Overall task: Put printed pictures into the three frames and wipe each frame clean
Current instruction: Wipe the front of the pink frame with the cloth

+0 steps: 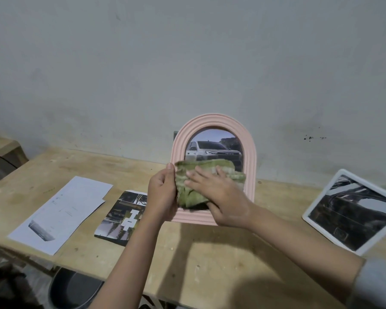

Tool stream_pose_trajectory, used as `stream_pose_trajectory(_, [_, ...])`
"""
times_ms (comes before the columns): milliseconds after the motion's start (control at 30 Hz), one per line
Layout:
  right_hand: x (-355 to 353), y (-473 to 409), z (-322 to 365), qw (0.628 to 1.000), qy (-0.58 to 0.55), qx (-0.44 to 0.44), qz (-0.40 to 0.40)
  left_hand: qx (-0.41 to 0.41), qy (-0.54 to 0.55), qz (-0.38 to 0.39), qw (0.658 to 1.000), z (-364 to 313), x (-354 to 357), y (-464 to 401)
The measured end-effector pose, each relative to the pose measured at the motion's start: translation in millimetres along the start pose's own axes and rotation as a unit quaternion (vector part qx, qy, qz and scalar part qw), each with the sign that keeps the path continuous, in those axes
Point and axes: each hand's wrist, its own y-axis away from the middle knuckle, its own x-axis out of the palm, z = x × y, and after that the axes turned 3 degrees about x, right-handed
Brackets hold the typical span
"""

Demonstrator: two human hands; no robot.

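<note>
A pink arched frame (250,152) stands upright at the table's middle, holding a picture of a white pickup truck (212,149). My left hand (162,195) grips the frame's lower left edge. My right hand (221,199) presses a crumpled green cloth (201,175) flat against the lower half of the frame's front, covering it. A white rectangular frame (308,214) with a dark picture lies tilted at the right. A dark printed picture (118,219) lies flat left of the pink frame.
A white printed sheet (60,215) lies on the wooden table (210,253) at the left. A grey wall rises right behind the table. A dark round container (74,291) sits below the front edge. Another wooden surface (2,152) stands at far left.
</note>
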Motion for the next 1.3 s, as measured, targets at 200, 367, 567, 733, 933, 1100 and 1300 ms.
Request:
stream_pose_trajectory(200, [15.1, 14.2, 6.4, 0.995, -0.084, -0.029, 0.046, 0.056, -0.148, -0.017, 0.987, -9.4, -3.3, -0.2])
stream_pose_trajectory(367, [3.2, 8.3, 0.4, 0.996, -0.073, -0.040, 0.046, 0.013, -0.123, -0.016, 0.992, -7.7, -2.5, -4.0])
stream_pose_trajectory(567, [-11.3, 7.7, -15.1, 0.995, 0.021, -0.048, 0.086, -0.010, -0.099, -0.013, 0.995, -15.8, -6.0, -15.4])
stream_pose_trajectory(733, [-33.0, 7.8, -31.6, 0.983, 0.079, -0.056, 0.154, 0.014, -0.125, -0.029, 0.992, -21.6, -18.3, -26.7])
stream_pose_trajectory(933, [-81.9, -20.2, -33.1, 0.958, 0.030, 0.082, 0.271, 0.080, -0.183, -0.014, 0.980, -20.6, -20.6, -29.6])
stream_pose_trajectory(1100, [-114.4, -42.0, -47.8, 0.983, -0.014, 0.154, 0.101, 0.032, -0.192, 0.028, 0.981, -16.8, -19.0, -21.8])
stream_pose_trajectory(1300, [-85.0, -58.1, -27.3, 0.988, 0.043, 0.033, -0.146, 0.001, -0.152, 0.110, 0.982, -10.1, 8.2, 3.9])
